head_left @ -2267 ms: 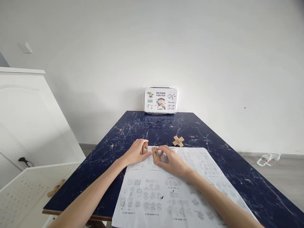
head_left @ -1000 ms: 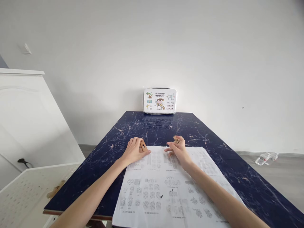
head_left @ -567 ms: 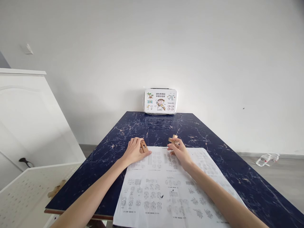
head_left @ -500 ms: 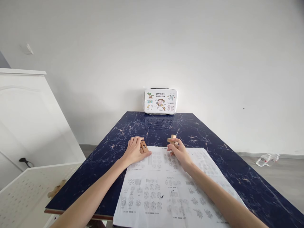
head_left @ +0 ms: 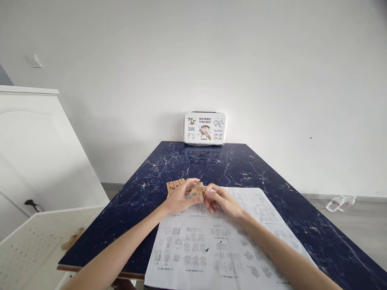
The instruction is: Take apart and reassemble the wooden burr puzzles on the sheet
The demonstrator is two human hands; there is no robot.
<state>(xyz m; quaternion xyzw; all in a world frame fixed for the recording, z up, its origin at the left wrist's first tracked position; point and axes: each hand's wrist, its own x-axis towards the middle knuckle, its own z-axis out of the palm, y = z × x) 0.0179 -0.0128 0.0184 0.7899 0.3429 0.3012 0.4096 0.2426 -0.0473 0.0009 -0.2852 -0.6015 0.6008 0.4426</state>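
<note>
A small light-wood interlocking block puzzle (head_left: 198, 190) of crossed pieces is held between my two hands above the top of the paper sheet. My left hand (head_left: 180, 197) is closed around its left side, thumb in front and fingers behind. On the other side, the fingertips of my right hand (head_left: 222, 201) pinch its right part. Part of the puzzle is hidden by the fingers. Just beyond my left hand lie several brown wooden pieces (head_left: 173, 185) side by side, with dark numbers on them. The printed instruction sheet (head_left: 196, 225) is spread flat under both hands.
The dark blue marbled table (head_left: 145, 173) carries a white cartoon case (head_left: 204, 129) at its far end by the wall. A white perforated bin (head_left: 39, 233) with wooden pieces (head_left: 72, 239) in it is at the left. Clear bottles (head_left: 340, 203) lie on the floor at right.
My right hand has moved left with the light-wood puzzle. My left hand has let go of the brown pieces, shifted right and taken hold of the puzzle too.
</note>
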